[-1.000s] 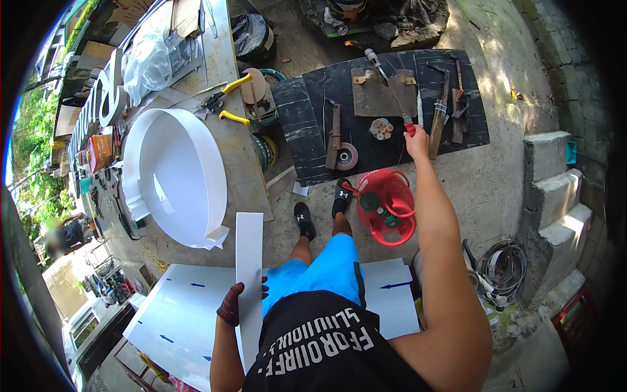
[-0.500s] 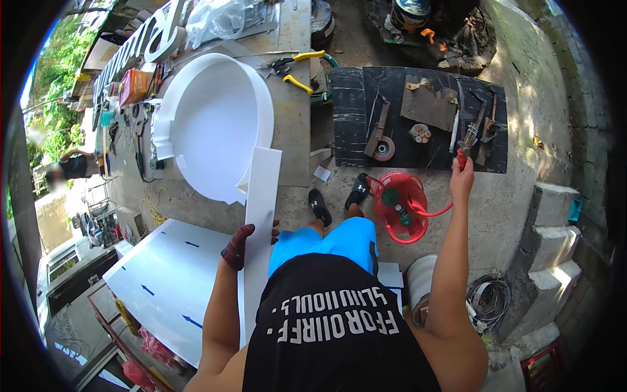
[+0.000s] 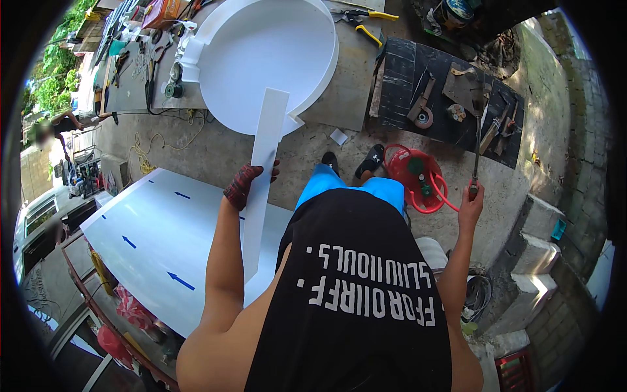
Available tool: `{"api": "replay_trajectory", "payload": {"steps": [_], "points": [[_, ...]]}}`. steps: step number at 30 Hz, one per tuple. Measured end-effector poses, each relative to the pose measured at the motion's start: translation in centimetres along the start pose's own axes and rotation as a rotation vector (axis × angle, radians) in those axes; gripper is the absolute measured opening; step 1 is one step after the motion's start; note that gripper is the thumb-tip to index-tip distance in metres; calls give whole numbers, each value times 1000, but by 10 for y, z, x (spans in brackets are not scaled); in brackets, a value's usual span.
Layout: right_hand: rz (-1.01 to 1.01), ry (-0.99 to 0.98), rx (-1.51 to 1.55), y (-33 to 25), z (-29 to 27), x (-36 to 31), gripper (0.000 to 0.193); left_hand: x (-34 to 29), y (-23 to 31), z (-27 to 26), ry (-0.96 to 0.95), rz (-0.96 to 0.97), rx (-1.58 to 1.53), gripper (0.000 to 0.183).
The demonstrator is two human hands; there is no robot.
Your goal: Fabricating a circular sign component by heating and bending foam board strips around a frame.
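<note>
My left hand [image 3: 241,186], in a dark red glove, is closed around a long white strip [image 3: 264,144] tilted upright in front of me. The strip's far end overlaps the rim of a large round white shell with raised walls [image 3: 268,55] on the worktable. Well out to the right, my bare right hand [image 3: 470,204] grips a long thin metal rod tool [image 3: 477,153] by its dark handle. The rod points away over the black marbled board [image 3: 405,72]; its far end blends with the things there, so its kind is unclear.
An angled metal tool with a round disc [image 3: 424,117] lies on the black board. A red bucket [image 3: 396,157] stands by my feet. Yellow-handled pliers [image 3: 372,38] lie on the worktable. A white sheet with blue arrows [image 3: 150,222] is at left. Concrete steps [image 3: 529,255] rise at right.
My view has shifted, so the worktable sits higher in it. The rod tool has come up from the black board in my right hand. My left hand still holds the strip.
</note>
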State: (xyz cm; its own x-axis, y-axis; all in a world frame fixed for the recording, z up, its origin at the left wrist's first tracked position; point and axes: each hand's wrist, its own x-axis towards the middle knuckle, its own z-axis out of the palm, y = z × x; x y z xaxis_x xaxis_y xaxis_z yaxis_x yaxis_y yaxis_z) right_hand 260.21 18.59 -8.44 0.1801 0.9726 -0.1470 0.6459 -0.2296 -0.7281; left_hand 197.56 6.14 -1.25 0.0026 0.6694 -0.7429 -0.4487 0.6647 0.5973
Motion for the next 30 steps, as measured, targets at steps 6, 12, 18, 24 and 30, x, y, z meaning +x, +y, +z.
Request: {"api": "replay_trajectory", "payload": {"steps": [6, 12, 18, 24, 30], "points": [[-20, 136, -131, 78, -20, -16, 27, -19, -34, -103, 70, -159, 228, 69], [122, 263, 58, 109, -62, -50, 28, 20, -45, -139, -97, -81, 775, 57], [161, 287, 190, 86, -27, -61, 24, 6, -41, -144, -114, -12, 600, 65], [111, 315, 306, 38, -25, -59, 22, -6, -81, -95, -158, -15, 492, 51], [-7, 284, 458, 17, -38, -5, 19, -30, -136, -22, -123, -27, 443, 57]]}}
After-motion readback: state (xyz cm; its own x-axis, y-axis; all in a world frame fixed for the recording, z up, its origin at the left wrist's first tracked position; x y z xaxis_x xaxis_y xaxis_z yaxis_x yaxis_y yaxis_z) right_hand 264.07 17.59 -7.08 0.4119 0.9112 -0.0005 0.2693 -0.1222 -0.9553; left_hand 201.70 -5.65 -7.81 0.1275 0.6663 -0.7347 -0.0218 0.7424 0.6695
